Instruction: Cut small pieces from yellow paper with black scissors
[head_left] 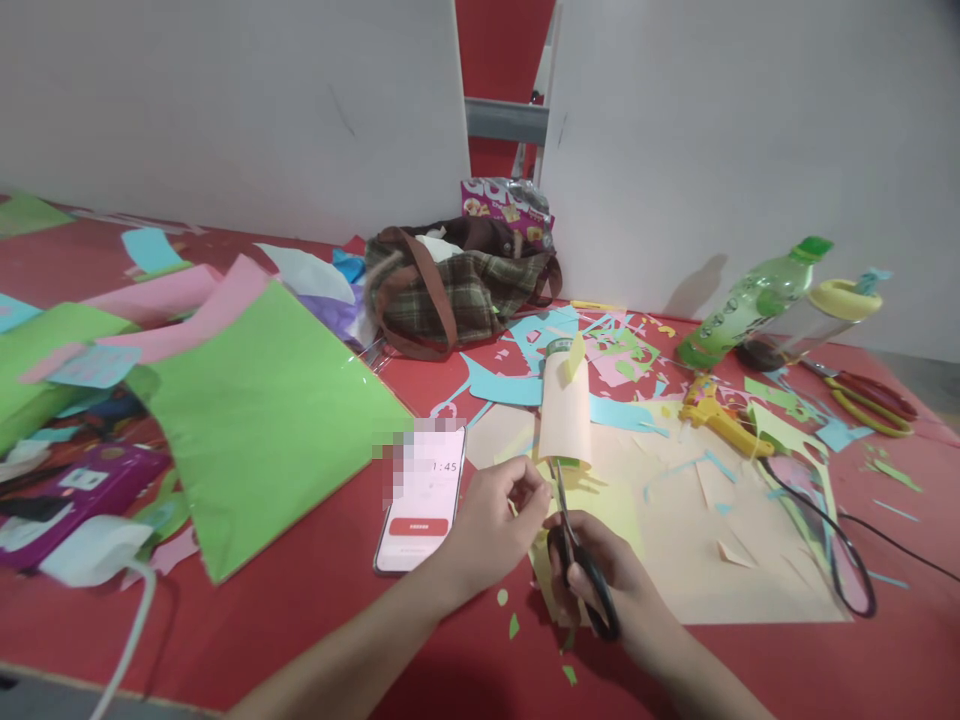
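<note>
Low in the middle of the frame, the right hand (607, 580) gripped a pair of black-handled scissors (577, 560), fingers through the loops and the blades pointing up toward the frame's center. Just left of it, the left hand (495, 520) pinched a small piece of yellow paper (600, 505) at the blades, its fingers closed narrowly on the edge; exactly how much of the paper it held could not be told. Directly above the blade tips stood a peach paper roll (566, 415) with a yellow scrap at its top. Left of the left hand lay a phone (424, 500) face up on the red table (300, 620), touching the corner of a large green sheet (262, 420). A wide peach sheet (712, 540) spread to the right of the hands, with a yellow glue gun (716, 415) above it and its black cord looping at lower right. A plaid bag (457, 285) sat at upper center, and a green bottle (750, 300) leaned at upper right beside red-handled scissors (870, 395).
</note>
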